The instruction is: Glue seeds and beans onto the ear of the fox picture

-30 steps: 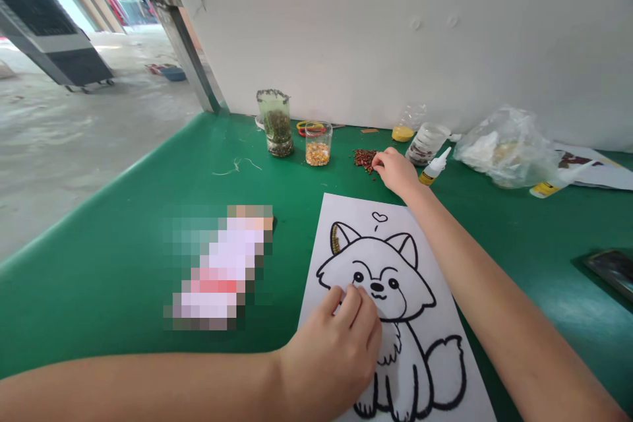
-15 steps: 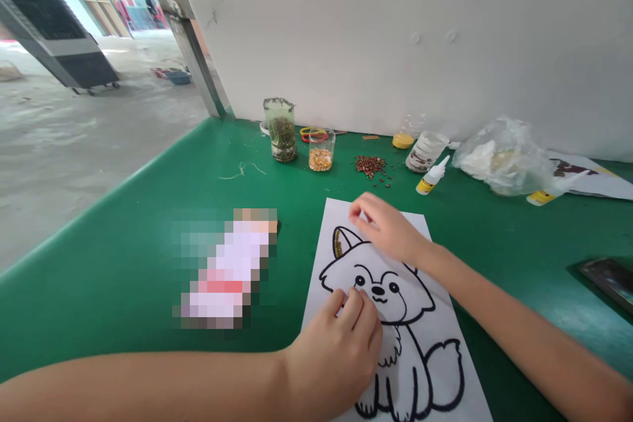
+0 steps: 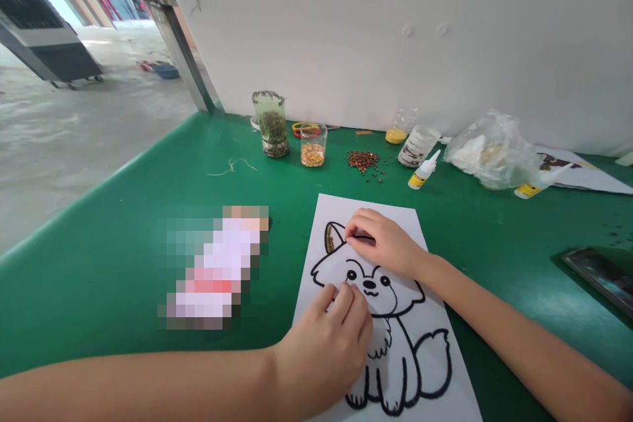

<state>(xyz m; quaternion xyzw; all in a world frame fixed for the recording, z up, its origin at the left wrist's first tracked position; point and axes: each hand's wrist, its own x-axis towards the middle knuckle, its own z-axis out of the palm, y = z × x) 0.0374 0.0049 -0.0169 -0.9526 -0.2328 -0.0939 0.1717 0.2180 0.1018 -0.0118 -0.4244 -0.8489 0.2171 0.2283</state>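
Note:
A white sheet [image 3: 395, 214] with a black outline drawing of a fox lies on the green table [image 3: 123, 244]. My left hand [image 3: 331, 343] rests on the sheet over the fox's cheek, fingers curled and pressed down on the paper. My right hand [image 3: 383, 241] sits at the fox's left ear, fingertips pinched together on something too small to make out. A row of small seeds lines that ear [image 3: 329, 237]. A pile of red-brown beans [image 3: 363, 159] lies farther back.
Along the wall stand a jar of green seeds [image 3: 271, 124], a cup of corn kernels [image 3: 313, 145], a small glue bottle [image 3: 422, 170], a tipped jar [image 3: 418, 145] and a crumpled plastic bag [image 3: 492, 148]. A blurred-out object [image 3: 215, 270] lies left of the sheet. A dark phone [image 3: 601, 270] lies at right.
My right hand left the bean pile and came back to the fox's left ear, fingers pinched. My left hand stayed on the sheet.

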